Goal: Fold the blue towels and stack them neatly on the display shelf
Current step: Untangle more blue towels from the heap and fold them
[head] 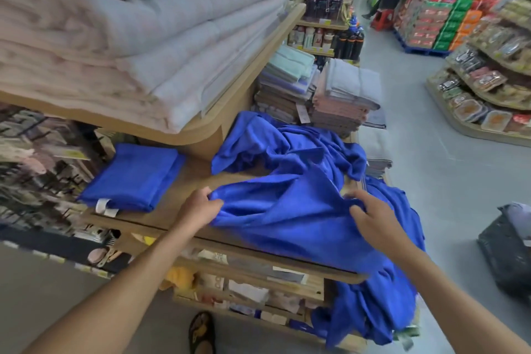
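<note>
While a crumpled blue heap (290,146) crowds the display shelf (198,171) and a folded towel (132,178) sits left, I see left hand (198,207) and right hand (370,215) each pinching the loose towel (287,218) at the shelf front.

Loose towel (290,210): blue cloth with slight sheen. Folded towel (135,175): same cloth, matt. Shelf (198,175): smooth light wood.

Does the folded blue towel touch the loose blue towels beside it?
Apart. The head view shows a strip of bare wooden shelf between the folded blue towel and the loose blue towels.
</note>
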`<state>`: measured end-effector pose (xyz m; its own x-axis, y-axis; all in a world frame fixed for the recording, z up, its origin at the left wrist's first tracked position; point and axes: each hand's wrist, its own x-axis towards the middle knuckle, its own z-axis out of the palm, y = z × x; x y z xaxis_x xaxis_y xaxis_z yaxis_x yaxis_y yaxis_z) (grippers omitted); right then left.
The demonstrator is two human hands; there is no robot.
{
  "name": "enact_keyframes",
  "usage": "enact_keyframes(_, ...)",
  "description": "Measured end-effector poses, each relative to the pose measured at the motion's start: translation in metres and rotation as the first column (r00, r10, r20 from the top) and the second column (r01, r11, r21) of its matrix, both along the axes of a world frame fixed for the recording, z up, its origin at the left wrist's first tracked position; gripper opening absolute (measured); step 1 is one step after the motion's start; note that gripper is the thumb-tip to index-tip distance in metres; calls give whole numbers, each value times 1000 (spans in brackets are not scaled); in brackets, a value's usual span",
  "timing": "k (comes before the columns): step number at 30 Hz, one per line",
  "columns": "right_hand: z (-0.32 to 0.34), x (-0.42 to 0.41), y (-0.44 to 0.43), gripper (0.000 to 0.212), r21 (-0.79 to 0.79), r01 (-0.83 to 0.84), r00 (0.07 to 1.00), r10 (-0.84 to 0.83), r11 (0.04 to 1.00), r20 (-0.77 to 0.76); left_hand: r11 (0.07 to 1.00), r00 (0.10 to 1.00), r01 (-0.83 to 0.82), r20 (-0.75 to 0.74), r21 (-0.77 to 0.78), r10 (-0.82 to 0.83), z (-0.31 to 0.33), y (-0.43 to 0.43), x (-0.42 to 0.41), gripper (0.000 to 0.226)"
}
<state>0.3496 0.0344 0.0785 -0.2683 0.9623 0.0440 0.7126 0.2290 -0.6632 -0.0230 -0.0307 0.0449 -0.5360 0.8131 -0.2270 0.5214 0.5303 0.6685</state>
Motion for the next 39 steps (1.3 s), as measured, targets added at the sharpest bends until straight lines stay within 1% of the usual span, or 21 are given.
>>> enact_keyframes(2, -8, -4, 2, 18, -91, -13, 939, 44, 996, 341, 941, 957, 106, -222, -321, -184, -2, -13, -17, 18)
enact_keyframes(3, -11, -10, 1, 15, -123, -24, 890, 77, 992, 449, 909, 931, 123, -271, -399, -244, -4, -16, -20, 21)
enact_keyframes(4, -15, -16, -1, 14, -144, -43, 859, 110, 989, 500, 897, 910, 137, -305, -421, -282, -5, -17, -20, 27)
enact_keyframes(6, -21, -32, -3, 20, -152, -80, 893, 139, 985, 428, 929, 875, 190, -374, -317, -306, -4, -13, -15, 41)
enact_keyframes(8, -26, -48, -4, 22, -167, -49, 966, 90, 985, 242, 943, 845, 321, -422, -91, -329, 0, -6, -5, 42)
enact_keyframes(10, -32, -62, -4, 27, -157, -12, 981, 41, 987, 188, 872, 807, 476, -452, 117, -380, 3, 4, 11, 29)
enact_keyframes(12, -37, -70, -4, 35, -123, 25, 988, -6, 992, 154, 827, 769, 548, -461, 123, -442, 5, 15, 34, 24)
enact_keyframes(14, -40, -72, -6, 38, -78, -9, 999, 11, 997, 35, 860, 791, 510, -396, 8, -466, 4, 27, 56, 47)
enact_keyframes(16, -38, -69, -13, 29, -78, -120, 989, 113, 990, -90, 894, 870, 447, -219, -28, -441, 2, 39, 72, 61)
enact_keyframes(17, -35, -67, -17, 24, -114, -191, 974, 174, 975, -147, 908, 903, 419, -111, 5, -416, 1, 45, 77, 59)
enact_keyframes(20, -22, -56, -32, 22, -251, -348, 925, 289, 903, -246, 941, 937, 290, 147, 172, -316, 0, 60, 81, 25)
enact_keyframes(22, -11, -50, -38, 20, -304, -377, 902, 271, 875, -336, 942, 902, 151, 349, 298, -255, 11, 68, 79, 15)
enact_keyframes(24, 2, -45, -42, 8, -389, -376, 863, 164, 841, -479, 914, 832, 20, 500, 405, -240, 34, 74, 75, 12)
enact_keyframes(26, 16, -42, -45, 9, -480, -389, 817, 54, 786, -574, 875, 813, -46, 527, 482, -248, 57, 79, 68, 9)
enact_keyframes(28, 29, -42, -46, 9, -509, -411, 794, 23, 756, -607, 827, 812, -10, 487, 561, -321, 76, 81, 61, 13)
enact_keyframes(30, 47, -45, -48, 18, -492, -490, 752, 63, 720, -656, 790, 810, 69, 429, 609, -400, 90, 76, 60, 29)
enact_keyframes(32, 69, -52, -50, 23, -435, -540, 725, 136, 721, -675, 783, 791, 133, 411, 608, -454, 99, 67, 62, 25)
enact_keyframes(34, 89, -63, -50, 25, -295, -527, 742, 262, 797, -617, 790, 749, 208, 425, 577, -508, 106, 54, 66, 27)
enact_keyframes(36, 100, -76, -48, 24, -49, -437, 803, 365, 898, -472, 802, 717, 271, 444, 532, -537, 113, 40, 71, 34)
enact_keyframes(37, 102, -82, -46, 22, 52, -382, 820, 364, 923, -442, 805, 706, 298, 448, 514, -548, 116, 32, 74, 36)
enact_keyframes(39, 108, -94, -46, 16, 129, -273, 807, 300, 953, -509, 797, 701, 328, 435, 506, -565, 120, 19, 79, 41)
